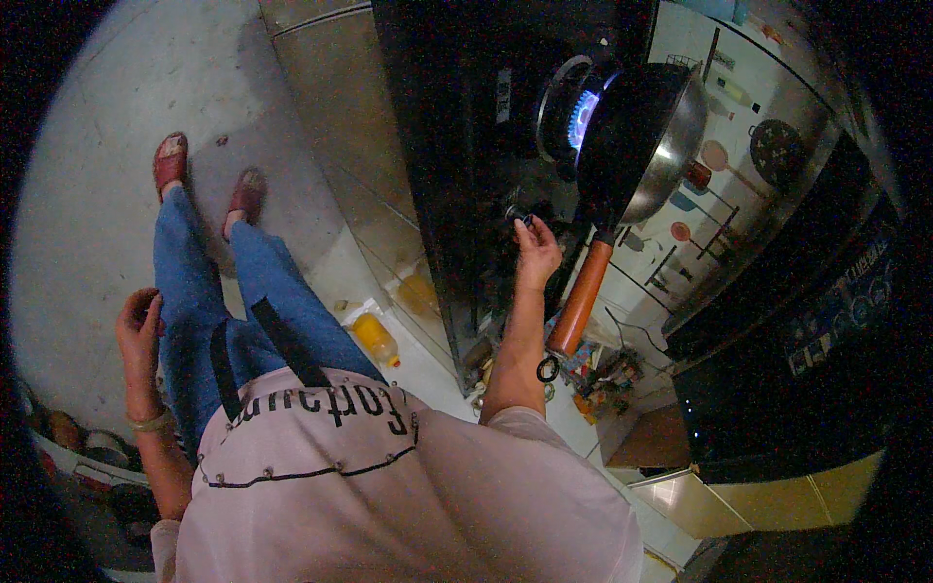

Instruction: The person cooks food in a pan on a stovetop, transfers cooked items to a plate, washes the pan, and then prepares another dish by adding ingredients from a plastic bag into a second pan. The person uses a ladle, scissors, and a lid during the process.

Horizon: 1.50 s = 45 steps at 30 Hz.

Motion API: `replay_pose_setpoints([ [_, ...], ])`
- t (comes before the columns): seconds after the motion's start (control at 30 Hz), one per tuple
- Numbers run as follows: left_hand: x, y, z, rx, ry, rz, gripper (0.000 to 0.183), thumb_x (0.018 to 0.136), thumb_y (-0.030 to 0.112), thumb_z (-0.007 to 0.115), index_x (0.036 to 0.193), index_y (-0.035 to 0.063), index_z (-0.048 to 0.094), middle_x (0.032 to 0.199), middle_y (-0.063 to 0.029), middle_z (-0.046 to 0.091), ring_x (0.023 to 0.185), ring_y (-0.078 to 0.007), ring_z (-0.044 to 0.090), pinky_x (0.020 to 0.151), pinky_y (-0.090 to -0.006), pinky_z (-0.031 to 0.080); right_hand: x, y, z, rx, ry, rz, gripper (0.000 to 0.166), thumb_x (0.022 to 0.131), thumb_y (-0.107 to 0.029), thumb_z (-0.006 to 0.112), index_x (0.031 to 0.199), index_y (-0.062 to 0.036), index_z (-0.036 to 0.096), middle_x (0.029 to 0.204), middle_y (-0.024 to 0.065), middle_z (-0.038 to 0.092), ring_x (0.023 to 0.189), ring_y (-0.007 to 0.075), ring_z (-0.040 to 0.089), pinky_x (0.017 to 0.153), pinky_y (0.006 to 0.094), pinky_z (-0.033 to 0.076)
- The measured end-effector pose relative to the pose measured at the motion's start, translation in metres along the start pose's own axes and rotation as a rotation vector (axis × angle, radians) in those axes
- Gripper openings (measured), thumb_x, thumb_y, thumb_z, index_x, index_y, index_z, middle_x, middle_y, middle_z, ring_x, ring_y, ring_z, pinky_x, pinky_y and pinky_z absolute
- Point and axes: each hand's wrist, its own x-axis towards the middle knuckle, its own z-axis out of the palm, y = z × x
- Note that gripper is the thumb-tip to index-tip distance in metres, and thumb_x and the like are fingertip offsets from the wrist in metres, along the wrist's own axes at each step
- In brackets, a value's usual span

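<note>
My right hand (pixel 538 251) has its thumb and fingertips on a dark control knob (pixel 519 213) at the front of the black gas stove (pixel 503 153). Beyond it a blue flame (pixel 583 120) burns on the burner, beside the dark underside of a steel wok (pixel 674 157). The wok's wooden handle (pixel 581 299) points back towards me, to the right of my right forearm. My left hand (pixel 140 328) hangs by my left thigh with loosely curled fingers, and nothing shows in it. The inside of the wok is mostly hidden.
Kitchen tools hang on the wall behind the stove, among them a perforated ladle (pixel 776 154). A bottle of yellow liquid (pixel 375 339) lies by the cabinet near my legs. Several cluttered items stand beyond the wooden handle. A dark range hood (pixel 773 408) is at right.
</note>
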Motion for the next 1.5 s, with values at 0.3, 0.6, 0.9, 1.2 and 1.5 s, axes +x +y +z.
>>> replay_pose_setpoints([
  [0.3, 0.0, -0.005, 0.005, -0.037, -0.004, 0.024, 0.017, 0.086, 0.013, 0.059, 0.097, -0.0002, 0.059, 0.08, -0.0036, 0.059, 0.058, -0.0066, 0.047, 0.049, -0.0195, 0.038, 0.0, -0.006, 0.001, 0.042, 0.033, 0.052, 0.039, 0.067, -0.014, 0.078, 0.098, 0.0031, 0.062, 0.079, 0.004, 0.06, 0.067, 0.0093, 0.053, 0.063, 0.0213, 0.045],
  [0.6, 0.004, -0.014, 0.002, -0.027, -0.038, -0.009, 0.018, 0.085, 0.013, 0.059, 0.097, -0.0002, 0.059, 0.084, -0.004, 0.06, 0.062, -0.0072, 0.049, 0.051, -0.0196, 0.039, -0.004, -0.013, 0.005, 0.009, 0.037, 0.016, 0.041, 0.071, -0.012, 0.075, 0.103, 0.0071, 0.06, 0.082, 0.0078, 0.061, 0.067, 0.0127, 0.057, 0.064, 0.0257, 0.051],
  [0.9, 0.002, -0.012, -0.001, 0.01, -0.029, -0.046, 0.017, 0.085, 0.012, 0.06, 0.097, 0.0014, 0.059, 0.087, -0.0038, 0.061, 0.075, -0.0101, 0.054, 0.059, -0.0219, 0.043, 0.001, 0.003, 0.002, 0.038, 0.041, 0.014, 0.042, 0.067, -0.016, 0.078, 0.099, 0.0057, 0.061, 0.084, 0.0083, 0.062, 0.071, 0.0133, 0.057, 0.068, 0.0235, 0.048],
  [1.2, 0.001, -0.012, 0.003, -0.031, 0.0, -0.073, 0.014, 0.085, 0.012, 0.059, 0.095, 0.0019, 0.059, 0.085, -0.0024, 0.06, 0.067, -0.0065, 0.051, 0.054, -0.0197, 0.04, -0.004, -0.008, 0.003, 0.126, 0.039, 0.066, 0.037, 0.067, -0.011, 0.078, 0.097, 0.004, 0.062, 0.078, 0.0038, 0.06, 0.069, 0.0097, 0.054, 0.067, 0.0229, 0.047],
  [1.5, -0.003, -0.001, 0.007, 0.022, -0.007, -0.054, 0.014, 0.085, 0.012, 0.059, 0.094, 0.0019, 0.059, 0.084, -0.0016, 0.06, 0.069, -0.0069, 0.052, 0.056, -0.0199, 0.041, 0.002, 0.002, -0.001, 0.0, 0.034, -0.016, 0.036, 0.072, -0.009, 0.074, 0.1, 0.0079, 0.06, 0.078, 0.0078, 0.061, 0.064, 0.0138, 0.058, 0.06, 0.0278, 0.053],
])
